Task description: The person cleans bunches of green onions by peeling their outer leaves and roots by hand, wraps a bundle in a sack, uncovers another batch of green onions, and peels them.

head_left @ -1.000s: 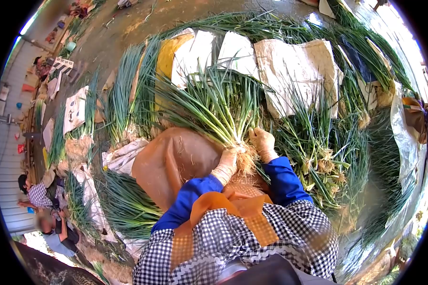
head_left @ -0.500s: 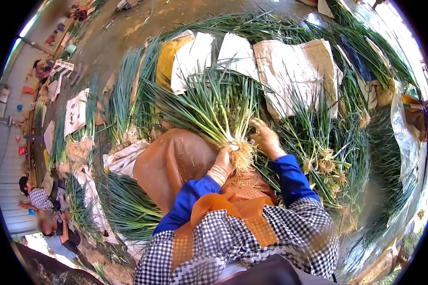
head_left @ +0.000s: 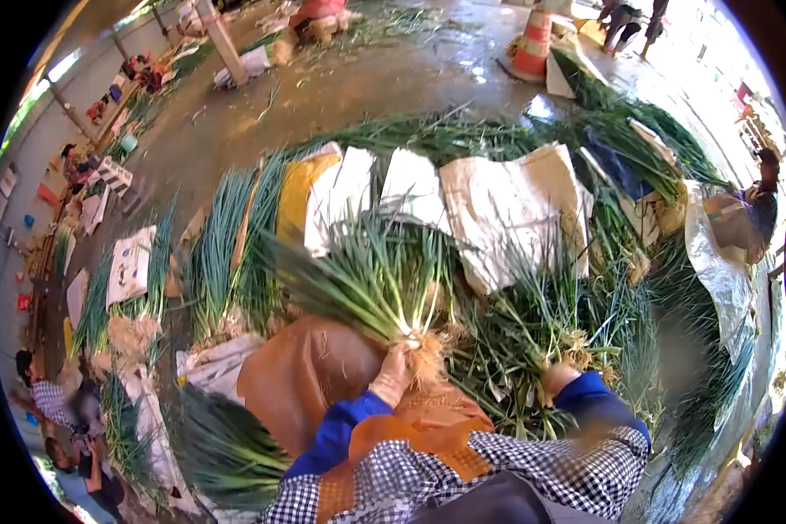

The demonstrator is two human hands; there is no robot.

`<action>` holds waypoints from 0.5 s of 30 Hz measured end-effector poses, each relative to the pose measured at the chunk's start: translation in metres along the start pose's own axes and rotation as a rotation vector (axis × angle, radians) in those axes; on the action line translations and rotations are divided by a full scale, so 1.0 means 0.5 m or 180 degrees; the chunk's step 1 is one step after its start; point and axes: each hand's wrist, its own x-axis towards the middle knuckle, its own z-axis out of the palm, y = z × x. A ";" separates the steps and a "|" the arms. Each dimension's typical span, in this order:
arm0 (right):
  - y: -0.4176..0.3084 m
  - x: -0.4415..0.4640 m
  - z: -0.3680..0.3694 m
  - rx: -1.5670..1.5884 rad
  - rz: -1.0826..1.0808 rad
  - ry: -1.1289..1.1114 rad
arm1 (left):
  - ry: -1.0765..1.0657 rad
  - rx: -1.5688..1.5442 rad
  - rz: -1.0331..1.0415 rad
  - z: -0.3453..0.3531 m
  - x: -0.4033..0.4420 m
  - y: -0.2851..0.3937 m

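Observation:
My left hand (head_left: 393, 374) is closed around a bunch of scallions (head_left: 400, 310) just above its pale, stringy roots. The leaves fan up and away from me. My right hand (head_left: 561, 380) reaches into a loose pile of scallions (head_left: 533, 327) on the right, close to a clump of roots (head_left: 575, 346). Its fingers are blurred and partly hidden, so its grip does not show. Below the held bunch, a brown apron-like sheet (head_left: 301, 362) covers my lap.
White sacks (head_left: 520, 210) and a yellow sack (head_left: 306, 196) lie across scallion heaps in front. More scallions (head_left: 223, 445) lie at left. A striped traffic cone (head_left: 533, 44) stands at the back. People (head_left: 87, 467) sit at far left and another person (head_left: 747, 214) at right.
My right hand has left the held bunch and moved right to the loose pile. My left hand still grips its bunch. The camera view has tilted up, showing more floor.

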 end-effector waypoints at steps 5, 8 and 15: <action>-0.128 0.049 -0.238 0.4201 -0.0550 0.2463 | -0.0086 -0.0143 -0.0305 0.003 -0.019 -0.006; -0.170 0.219 -0.243 0.4855 -0.1188 0.2613 | 0.0329 -0.0014 -0.0277 0.019 -0.033 -0.004; -0.220 0.208 -0.229 0.5577 -0.1421 0.3149 | 0.0245 0.0073 -0.0606 0.033 -0.043 0.023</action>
